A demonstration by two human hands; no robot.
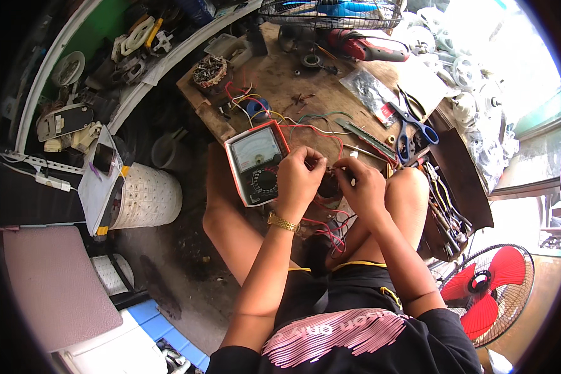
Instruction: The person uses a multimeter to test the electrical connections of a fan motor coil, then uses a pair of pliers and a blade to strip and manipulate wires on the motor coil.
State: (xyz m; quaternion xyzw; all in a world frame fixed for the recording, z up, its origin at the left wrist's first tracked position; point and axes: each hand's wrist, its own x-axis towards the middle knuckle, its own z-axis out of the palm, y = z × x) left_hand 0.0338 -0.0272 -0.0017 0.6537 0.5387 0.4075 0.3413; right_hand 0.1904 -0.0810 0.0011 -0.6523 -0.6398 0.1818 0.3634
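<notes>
My left hand (299, 179), with a gold watch band (283, 221) at its wrist, is closed with thumb and fingertips pinched together. Facing it, my right hand (366, 190) is also closed, its fingers curled to a pinch. Whatever the fingertips hold is too small to make out. A dark round part (329, 186), partly hidden, lies between and below both hands. Red wires (336, 232) hang beneath them between my knees. Left of my left hand an analog multimeter (255, 149) in an orange-red case leans tilted near my thigh.
On the wooden bench (280, 78) lie blue-handled scissors (405, 134), a plastic bag (369, 90), a red power tool (361, 47) and a basket of small parts (210, 71). A toolbox with pliers (445, 202) stands right, near a red-bladed fan (483, 287). A white bucket (148, 196) is left.
</notes>
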